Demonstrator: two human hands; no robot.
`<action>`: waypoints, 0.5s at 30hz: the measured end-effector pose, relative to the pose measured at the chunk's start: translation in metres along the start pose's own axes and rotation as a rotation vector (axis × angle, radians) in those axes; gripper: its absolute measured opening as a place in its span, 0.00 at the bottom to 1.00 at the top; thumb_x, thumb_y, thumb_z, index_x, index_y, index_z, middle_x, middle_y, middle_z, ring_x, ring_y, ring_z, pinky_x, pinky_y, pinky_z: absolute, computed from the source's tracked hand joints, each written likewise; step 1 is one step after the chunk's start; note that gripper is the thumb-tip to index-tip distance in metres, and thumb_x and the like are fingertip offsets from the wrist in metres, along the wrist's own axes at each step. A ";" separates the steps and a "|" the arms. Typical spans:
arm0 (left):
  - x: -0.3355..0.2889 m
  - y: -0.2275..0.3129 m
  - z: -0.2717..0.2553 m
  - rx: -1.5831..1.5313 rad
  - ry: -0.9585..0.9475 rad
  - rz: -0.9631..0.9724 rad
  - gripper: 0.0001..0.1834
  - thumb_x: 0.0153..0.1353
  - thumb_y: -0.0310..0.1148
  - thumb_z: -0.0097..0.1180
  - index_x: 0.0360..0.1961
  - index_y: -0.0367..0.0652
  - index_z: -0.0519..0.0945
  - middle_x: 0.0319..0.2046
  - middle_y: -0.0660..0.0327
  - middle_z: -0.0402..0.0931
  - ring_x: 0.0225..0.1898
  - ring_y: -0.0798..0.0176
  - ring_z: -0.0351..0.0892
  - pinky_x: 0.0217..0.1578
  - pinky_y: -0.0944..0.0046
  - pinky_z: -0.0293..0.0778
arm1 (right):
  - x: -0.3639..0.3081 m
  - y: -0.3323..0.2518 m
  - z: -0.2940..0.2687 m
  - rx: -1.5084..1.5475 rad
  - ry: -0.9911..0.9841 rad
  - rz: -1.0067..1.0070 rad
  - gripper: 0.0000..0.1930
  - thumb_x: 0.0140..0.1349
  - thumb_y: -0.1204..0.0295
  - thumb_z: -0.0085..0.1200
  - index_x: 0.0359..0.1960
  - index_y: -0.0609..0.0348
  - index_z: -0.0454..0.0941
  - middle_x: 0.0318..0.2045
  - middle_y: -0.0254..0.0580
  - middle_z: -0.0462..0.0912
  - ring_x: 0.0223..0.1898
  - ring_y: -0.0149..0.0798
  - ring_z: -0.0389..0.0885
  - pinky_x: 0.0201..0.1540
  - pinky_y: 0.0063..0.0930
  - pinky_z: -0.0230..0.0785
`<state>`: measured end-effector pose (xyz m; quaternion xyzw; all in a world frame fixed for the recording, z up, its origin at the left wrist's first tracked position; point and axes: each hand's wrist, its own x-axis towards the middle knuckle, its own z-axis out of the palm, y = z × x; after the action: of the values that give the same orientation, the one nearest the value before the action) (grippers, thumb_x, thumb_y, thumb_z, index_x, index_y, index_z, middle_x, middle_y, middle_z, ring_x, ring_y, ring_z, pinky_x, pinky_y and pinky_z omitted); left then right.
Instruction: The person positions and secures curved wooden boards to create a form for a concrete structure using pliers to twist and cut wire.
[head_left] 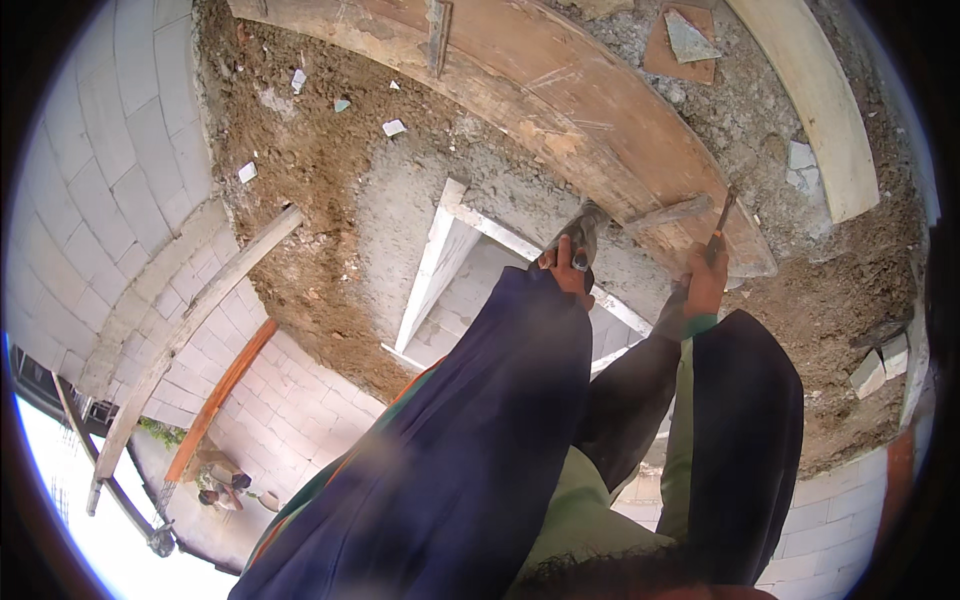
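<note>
The right hand [706,283] was closed around the handle of a thin metal tool [722,215], its tip resting against the edge of the long wooden plank [560,110]. Just left of the tool, the left hand [567,265] gripped a grey, dusty object [585,228] set against the same plank; what that object was could not be made out. Below the plank, rough mortar [400,200] and earth covered the surface around a block-lined opening [470,280], so the work looked partly done, with the plank in place. Dark sleeves hid both forearms, and the tool's tip was too small to read
</note>
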<state>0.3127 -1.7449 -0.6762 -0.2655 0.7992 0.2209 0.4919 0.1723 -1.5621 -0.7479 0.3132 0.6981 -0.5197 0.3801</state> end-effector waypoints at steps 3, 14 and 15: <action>0.004 -0.015 -0.002 -0.065 -0.050 -0.058 0.45 0.50 0.47 0.64 0.67 0.43 0.61 0.70 0.46 0.45 0.65 0.33 0.58 0.58 0.43 0.66 | -0.003 -0.021 0.031 0.002 -0.194 0.009 0.28 0.56 0.79 0.48 0.62 0.53 0.63 0.43 0.37 0.74 0.24 0.27 0.70 0.21 0.21 0.63; -0.009 -0.041 -0.031 -0.247 -0.146 0.045 0.36 0.53 0.50 0.57 0.61 0.44 0.71 0.69 0.45 0.50 0.65 0.36 0.60 0.58 0.39 0.63 | -0.174 -0.032 0.037 -0.014 -0.281 0.308 0.23 0.57 0.74 0.51 0.56 0.51 0.64 0.33 0.37 0.74 0.22 0.29 0.71 0.19 0.24 0.65; -0.013 -0.050 -0.027 -0.283 -0.157 0.061 0.36 0.54 0.50 0.57 0.62 0.44 0.71 0.69 0.45 0.51 0.65 0.36 0.60 0.59 0.39 0.62 | -0.188 -0.033 0.024 -0.123 -0.288 0.300 0.22 0.56 0.73 0.52 0.54 0.52 0.66 0.31 0.36 0.74 0.21 0.28 0.71 0.18 0.23 0.64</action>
<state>0.3316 -1.7973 -0.6573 -0.2898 0.7270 0.3660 0.5036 0.2467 -1.6015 -0.5748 0.3121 0.6126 -0.4533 0.5674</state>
